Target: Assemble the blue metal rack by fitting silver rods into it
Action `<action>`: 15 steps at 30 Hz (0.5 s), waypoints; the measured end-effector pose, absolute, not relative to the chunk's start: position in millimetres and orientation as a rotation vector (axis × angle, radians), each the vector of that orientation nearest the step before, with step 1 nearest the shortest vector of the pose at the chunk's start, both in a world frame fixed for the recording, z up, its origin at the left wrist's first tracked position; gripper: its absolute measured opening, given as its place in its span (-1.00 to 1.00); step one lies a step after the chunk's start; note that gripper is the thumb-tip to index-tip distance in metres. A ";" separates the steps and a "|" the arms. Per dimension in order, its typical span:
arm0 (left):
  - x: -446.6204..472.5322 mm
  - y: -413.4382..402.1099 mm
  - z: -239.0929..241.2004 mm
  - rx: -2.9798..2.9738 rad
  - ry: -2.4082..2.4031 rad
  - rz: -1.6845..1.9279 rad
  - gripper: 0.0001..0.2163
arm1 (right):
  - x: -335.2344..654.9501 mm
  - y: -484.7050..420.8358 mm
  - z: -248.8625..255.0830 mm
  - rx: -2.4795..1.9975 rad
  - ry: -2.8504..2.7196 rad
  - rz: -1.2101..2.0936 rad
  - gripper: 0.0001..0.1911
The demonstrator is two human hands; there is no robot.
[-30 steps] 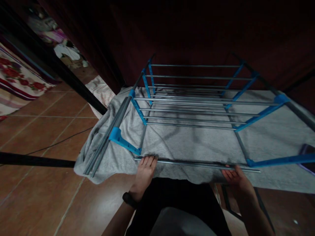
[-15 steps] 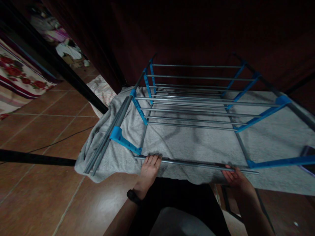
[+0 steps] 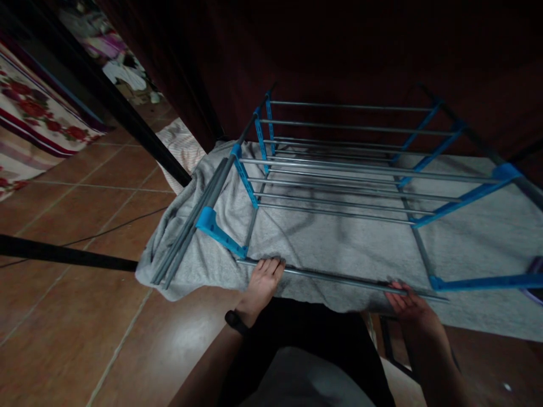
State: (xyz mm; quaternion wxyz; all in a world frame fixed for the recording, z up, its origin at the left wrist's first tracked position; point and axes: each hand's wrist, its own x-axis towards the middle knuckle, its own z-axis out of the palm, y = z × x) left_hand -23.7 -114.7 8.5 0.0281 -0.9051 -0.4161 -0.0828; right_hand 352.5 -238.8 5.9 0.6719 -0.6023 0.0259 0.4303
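A thin grey metal tube lies along the near edge of the grey cloth. Close to its left end, my left hand wraps over it from above, fingers closed. My right hand grips the same tube near its right end, with the palm partly turned up and the fingers curled at the tube. Beyond them stands a rack of horizontal metal tubes joined by blue plastic brackets. One blue bracket at the rack's near left sits just past the held tube's left end; another blue bracket extends at the near right.
Several loose grey tubes lie along the rack's left side. Grey cloth covers the surface beneath the rack. A black bar and a dark cable are at the left. A dark object shows at the right edge.
The view has shifted slightly, so the rack and cloth sit a little farther right. Both hands keep hold of the tube in nearly the same place.
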 end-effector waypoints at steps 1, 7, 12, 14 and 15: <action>-23.4 -114.3 8.3 -2.794 -1.281 -0.259 -0.62 | 351.3 -238.1 5.9 -1.370 0.073 0.967 -0.79; -22.9 -114.0 5.4 -2.794 -1.300 -0.281 -0.61 | 349.8 -238.2 -3.7 -1.391 0.068 0.962 -0.88; -22.4 -115.3 1.8 -2.776 -1.307 -0.282 -0.60 | 353.1 -239.4 -19.4 -1.389 0.044 0.918 -0.83; -22.9 -115.8 -2.3 -2.762 -1.306 -0.302 -0.59 | 354.2 -238.7 -24.8 -1.387 0.047 0.907 -0.79; -23.3 -116.0 -4.8 -2.757 -1.301 -0.313 -0.58 | 354.5 -238.1 -26.9 -1.383 0.049 0.905 -0.78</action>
